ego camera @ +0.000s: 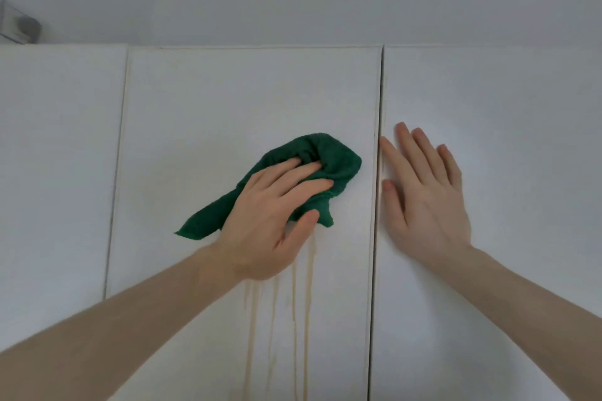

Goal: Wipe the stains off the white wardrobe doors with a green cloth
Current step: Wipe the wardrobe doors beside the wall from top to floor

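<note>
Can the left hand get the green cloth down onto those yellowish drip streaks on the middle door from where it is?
Probably yes. The left hand grips the green cloth against the middle door, and the drip streaks run straight down from under it. Nothing lies between them; the right hand rests flat on the neighbouring door.

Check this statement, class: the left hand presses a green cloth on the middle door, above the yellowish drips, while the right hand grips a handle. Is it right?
Not quite. The head view shows the right hand lying flat and open on the neighbouring door; no handle is visible. The rest holds.
</note>
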The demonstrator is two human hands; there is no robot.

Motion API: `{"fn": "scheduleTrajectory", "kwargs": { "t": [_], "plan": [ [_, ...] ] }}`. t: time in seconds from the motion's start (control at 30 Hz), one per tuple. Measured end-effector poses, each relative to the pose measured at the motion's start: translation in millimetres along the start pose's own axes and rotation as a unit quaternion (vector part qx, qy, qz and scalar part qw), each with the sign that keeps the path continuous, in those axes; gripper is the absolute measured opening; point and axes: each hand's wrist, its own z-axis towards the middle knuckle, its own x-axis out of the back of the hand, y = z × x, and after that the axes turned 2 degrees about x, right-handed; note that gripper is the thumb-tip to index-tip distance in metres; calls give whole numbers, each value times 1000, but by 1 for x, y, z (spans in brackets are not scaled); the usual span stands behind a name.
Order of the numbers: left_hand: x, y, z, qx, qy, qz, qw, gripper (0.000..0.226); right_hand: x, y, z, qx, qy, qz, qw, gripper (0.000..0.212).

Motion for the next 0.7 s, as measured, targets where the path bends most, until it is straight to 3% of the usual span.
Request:
{"fn": "scheduleTrajectory", "kwargs": {
  "t": [0.23,0.4,0.6,0.7],
  "plan": [
    [-27,18,-86,-40,-48,37,997,44,-2,2,-2,10,4,26,1000,58],
    [-16,3,-84,-74,-45,79,993,53,-2,4,-2,21,7,31,999,58],
    [39,-25,-21,111,117,117,980,48,-1,4,-3,28,22,44,998,57],
    [58,-39,6,224,146,75,961,55,-2,6,-2,31,21,44,998,56]
  ]
}}
